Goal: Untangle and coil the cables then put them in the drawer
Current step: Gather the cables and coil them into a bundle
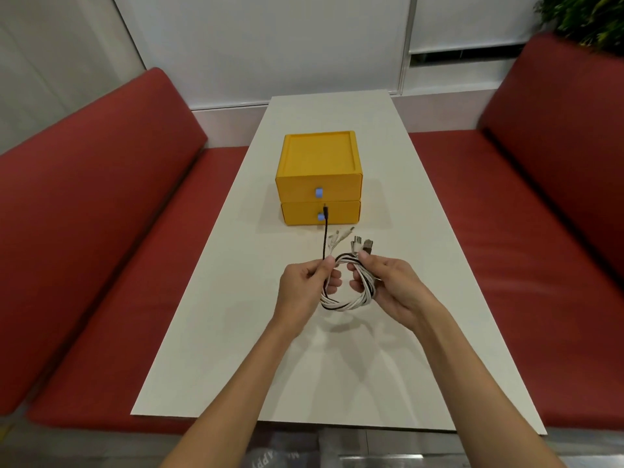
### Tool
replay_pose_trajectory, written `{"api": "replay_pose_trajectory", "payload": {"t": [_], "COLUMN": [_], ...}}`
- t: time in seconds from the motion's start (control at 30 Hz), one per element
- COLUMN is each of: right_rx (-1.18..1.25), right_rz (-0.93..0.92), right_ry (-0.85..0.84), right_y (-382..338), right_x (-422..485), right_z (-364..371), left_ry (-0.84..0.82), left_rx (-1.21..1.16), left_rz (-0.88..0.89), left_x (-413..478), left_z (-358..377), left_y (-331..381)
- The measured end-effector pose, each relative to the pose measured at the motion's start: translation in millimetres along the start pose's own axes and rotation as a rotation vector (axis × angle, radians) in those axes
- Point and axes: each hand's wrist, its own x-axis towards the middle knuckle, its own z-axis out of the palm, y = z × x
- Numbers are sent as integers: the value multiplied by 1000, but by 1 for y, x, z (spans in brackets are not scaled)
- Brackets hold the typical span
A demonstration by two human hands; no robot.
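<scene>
A coil of white and black cables (351, 300) hangs in the air above the white table (236, 298), held between both hands. My left hand (305, 287) pinches the coil's left side, and a black cable end (325, 231) sticks straight up from it. My right hand (391, 285) grips the right side, where several plugs (363, 245) poke out past the fingers. Beyond the hands stands a yellow box with two drawers (320, 184), each with a blue handle. Both drawers are shut.
Red padded benches (101, 231) run along both sides of the narrow table. A white wall stands behind the far end. Green plant leaves (587, 18) show at the top right.
</scene>
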Motion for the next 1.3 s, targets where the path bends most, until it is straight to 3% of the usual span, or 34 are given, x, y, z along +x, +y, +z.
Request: {"api": "replay_pose_trajectory", "payload": {"t": [0.1,0.23,0.33,0.4,0.53,0.63,0.73,0.83,0.97,1.03,1.2,1.3], "right_rx": [-138,-189,-196,-223,-224,-234,-235,-272,-404,-442,-426,-442], "right_rz": [-74,-100,-130,-159,-204,-227,-241,-254,-275,-281,-262,-254], "right_ry": [-31,-22,-25,-7,9,-8,-38,-59,-87,-86,-102,-113], "right_y": [1,0,0,-1,1,1,1,2,2,1,-2,-3], "right_x": [-3,-4,-5,-5,-7,-7,-9,-8,-9,-11,-10,-10], "right_z": [0,2,1,1,0,0,1,0,-1,-2,-8,-8], "left_ry": [44,-31,-31,9,31,37,85,128,58,8,-100,-73], "left_rx": [178,440,468,403,35,-66,-13,311,426,394,-56,-56], "left_rz": [43,223,304,214,-53,-145,-123,-5,-48,-85,-377,-323], "left_x": [0,5,6,6,13,17,17,14,17,22,29,28], "left_z": [-4,-7,1,6,5,4,6,11,11,7,-5,-3], "left_y": [-1,10,16,17,20,26,28,30,31,31,37,31]}}
